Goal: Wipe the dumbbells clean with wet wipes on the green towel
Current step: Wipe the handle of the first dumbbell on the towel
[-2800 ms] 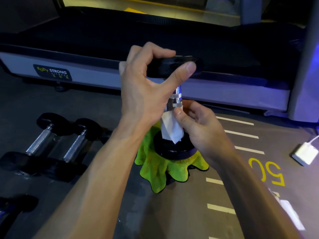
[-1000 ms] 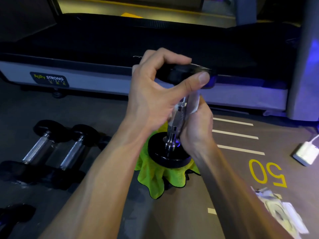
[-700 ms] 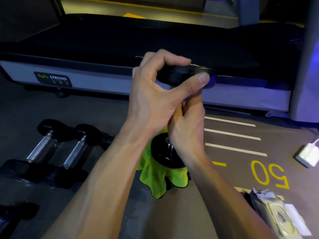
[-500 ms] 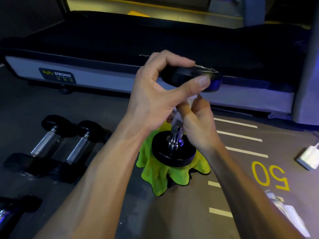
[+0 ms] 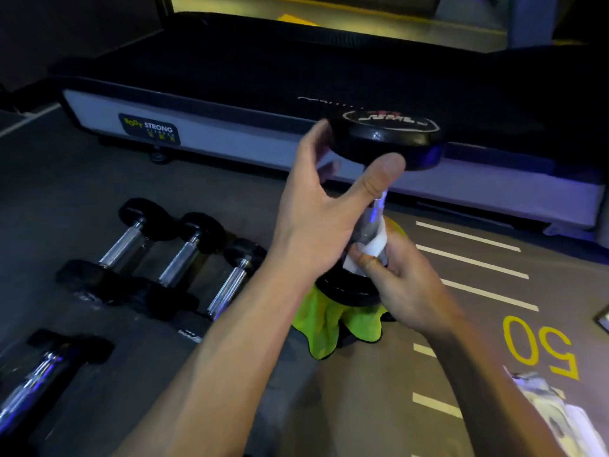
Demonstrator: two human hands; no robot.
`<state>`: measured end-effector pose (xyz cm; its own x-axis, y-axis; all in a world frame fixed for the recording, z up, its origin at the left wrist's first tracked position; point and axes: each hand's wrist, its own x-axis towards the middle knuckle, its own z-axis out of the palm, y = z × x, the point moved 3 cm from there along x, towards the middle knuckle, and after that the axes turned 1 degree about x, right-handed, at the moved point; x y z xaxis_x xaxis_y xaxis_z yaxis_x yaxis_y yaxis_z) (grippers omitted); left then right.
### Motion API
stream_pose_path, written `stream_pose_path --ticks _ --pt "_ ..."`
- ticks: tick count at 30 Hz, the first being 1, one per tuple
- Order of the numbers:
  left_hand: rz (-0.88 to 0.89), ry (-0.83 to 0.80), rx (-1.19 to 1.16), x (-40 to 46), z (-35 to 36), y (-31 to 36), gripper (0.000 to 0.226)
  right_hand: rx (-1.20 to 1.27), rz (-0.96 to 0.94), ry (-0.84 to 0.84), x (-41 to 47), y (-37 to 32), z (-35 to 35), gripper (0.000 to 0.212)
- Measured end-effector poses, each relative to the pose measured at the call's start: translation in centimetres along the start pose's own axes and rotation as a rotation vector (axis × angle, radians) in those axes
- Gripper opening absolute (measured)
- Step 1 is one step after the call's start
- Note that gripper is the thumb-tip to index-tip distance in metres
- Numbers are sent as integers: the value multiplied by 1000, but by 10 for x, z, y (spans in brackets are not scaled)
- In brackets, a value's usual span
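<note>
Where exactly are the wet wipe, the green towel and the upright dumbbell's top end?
wipe (image 5: 369, 249), head view, on the white fold wrapped round the handle.
towel (image 5: 321, 328), head view, on its hanging left flap.
dumbbell (image 5: 389, 140), head view, on the rim of its top end.

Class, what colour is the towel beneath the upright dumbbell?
Bright yellow-green towel, seen in the head view, under the dumbbell.

Mid-frame, your left hand (image 5: 316, 222) grips the top head of the upright dumbbell (image 5: 389, 140), which stands on the green towel (image 5: 324, 328). Just below, your right hand (image 5: 405, 285) pinches a white wipe (image 5: 372, 247) round the chrome handle. Spare dumbbells (image 5: 184, 258) lie at the left.
</note>
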<state>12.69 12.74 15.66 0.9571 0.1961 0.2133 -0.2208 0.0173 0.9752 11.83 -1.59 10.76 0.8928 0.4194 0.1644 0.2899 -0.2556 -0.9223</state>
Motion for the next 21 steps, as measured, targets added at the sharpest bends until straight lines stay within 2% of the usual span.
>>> stream_pose_path --ticks 1,4,6,7,9,10,11,13,15,17,19,21 --pt "-42 -54 -9 -4 1 -4 85 -18 -5 7 -1 0 2 19" --pt "-69 -120 96 -14 5 -13 41 -71 -15 31 1 -3 9 28" --pt "-71 -79 177 -15 3 -18 35 -105 9 47 6 -8 13 38" --pt "-81 -60 194 -15 0 -18 34 -136 19 55 9 -10 16 37" --pt "-102 -34 127 -14 -10 -17 22 -179 19 84 11 -16 21 19" --pt "-116 -21 62 -15 -17 -16 16 -196 19 111 10 -19 26 20" --pt "-123 0 20 -19 -26 -14 15 -196 14 139 6 -23 33 30" --pt "-103 46 37 -31 -49 -13 20 -29 41 166 -6 -28 55 44" --pt "-75 60 136 -49 -78 -16 26 293 99 141 -25 -26 88 41" --pt "-74 -6 291 -71 -113 -22 21 549 244 104 -46 -20 122 34" --pt "-138 -77 424 -97 -149 -32 11 676 435 26 -70 -15 148 22" --pt "-244 -121 558 -130 -185 -52 11 698 600 -42 -88 -5 166 18"
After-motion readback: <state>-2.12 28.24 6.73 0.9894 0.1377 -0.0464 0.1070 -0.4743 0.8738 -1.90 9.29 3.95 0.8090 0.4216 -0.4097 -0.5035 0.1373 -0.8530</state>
